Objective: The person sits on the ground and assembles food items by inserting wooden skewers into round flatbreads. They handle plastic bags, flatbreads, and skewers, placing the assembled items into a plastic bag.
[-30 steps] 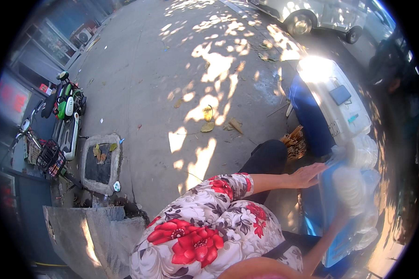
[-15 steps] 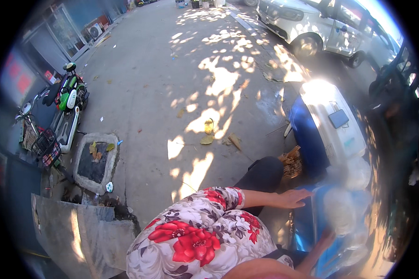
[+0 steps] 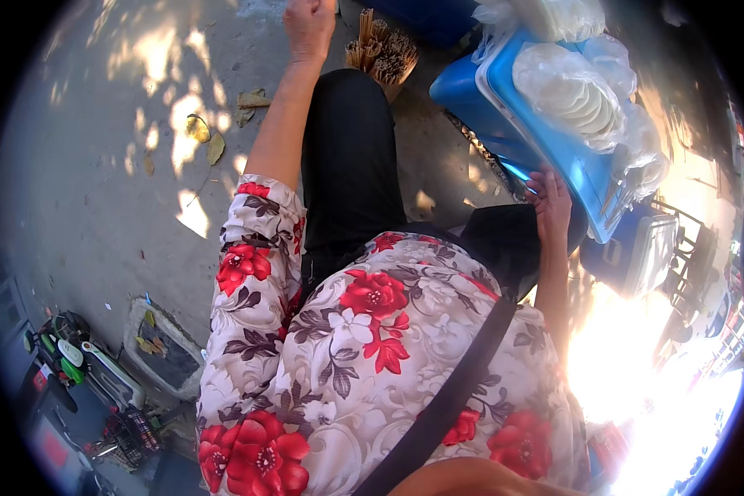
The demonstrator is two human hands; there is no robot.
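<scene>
My left hand point(image 3: 309, 31) reaches forward at the top edge of the view, fingers curled in; its far part is cut off, so what it holds cannot be made out. Low on the right, my right hand point(image 3: 550, 202) rests with bent, slightly spread fingers against the near side of a blue box point(image 3: 512, 99). On the box's lid lie stacked white disposable bowls point(image 3: 583, 103) in clear plastic bags. Between my left hand and the box stands a bunch of thin wooden sticks point(image 3: 382, 56), upright in a container.
A darker blue box point(image 3: 438, 18) stands beyond the sticks, and another blue box with a pale lid point(image 3: 632, 248) is at the right. Dry leaves point(image 3: 207, 140) lie on the concrete. At lower left are a framed ground cover point(image 3: 167, 347) and a parked scooter point(image 3: 112, 372).
My view has swung down and to the right. My left hand has moved away from the blue box, forward and left, and its fingers have curled. My right hand stays beside the box.
</scene>
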